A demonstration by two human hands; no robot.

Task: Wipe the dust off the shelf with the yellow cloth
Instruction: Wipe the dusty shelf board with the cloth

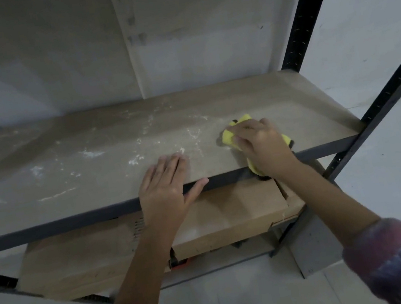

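A brown shelf board in a dark metal frame spans the view, streaked with white dust over its left and middle. My right hand presses a yellow cloth flat on the board's right part, near the front edge; part of the cloth hangs over that edge. My left hand lies flat on the front edge at the middle, fingers spread on the board and thumb along the rim, holding nothing.
Black slotted uprights stand at the right. On the lower level, under the board, lie cardboard boxes. A grey wall is behind the shelf and a pale tiled floor is below.
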